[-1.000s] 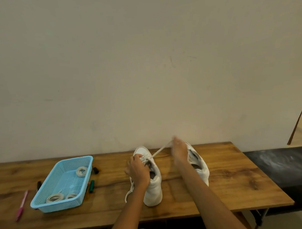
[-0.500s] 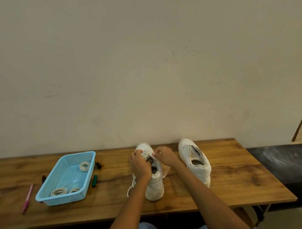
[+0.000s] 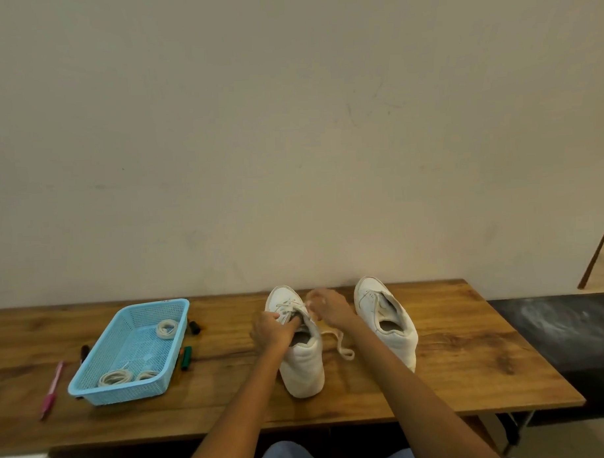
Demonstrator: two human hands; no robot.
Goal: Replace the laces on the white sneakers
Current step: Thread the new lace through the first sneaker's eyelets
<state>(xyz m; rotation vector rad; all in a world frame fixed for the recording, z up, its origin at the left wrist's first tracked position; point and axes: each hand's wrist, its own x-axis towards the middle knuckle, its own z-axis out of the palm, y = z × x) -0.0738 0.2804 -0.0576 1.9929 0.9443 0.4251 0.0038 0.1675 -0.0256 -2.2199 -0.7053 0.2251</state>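
A person is sitting at a wooden table (image 3: 436, 378), both bare forearms reaching in from the bottom edge, where the elbows are cut off. Taking the left sneaker (image 3: 300, 359) as the landmark: it is standing on the table near the middle, heel toward the camera, toe toward the wall.

The left hand (image 3: 271, 331) is curling over the near-left side of that sneaker's opening, fingers gripping the tongue and lacing area; the fingertips are hidden inside the shoe's collar. The right hand (image 3: 327, 306) is hovering just beyond and to the right of the sneaker's eyelets, fingers bunched as if pinching the lace (image 3: 340, 344), though motion blur is smearing the fingertips and the exact pinch is hard to make out. A loose stretch of that lace is trailing onto the table just right of the sneaker, partly passing under the right wrist.

The second sneaker (image 3: 387, 323) is resting to the right of the landmark shoe, apart from it, with no lace visible in it.

Well to the left of the landmark sneaker, a blue basket (image 3: 94, 390) is holding coiled white laces (image 3: 115, 377). Markers (image 3: 186, 357) are lying just beside the basket on the sneaker's side, partly hidden by its wall, and a pink pen (image 3: 53, 388) is lying farther left.
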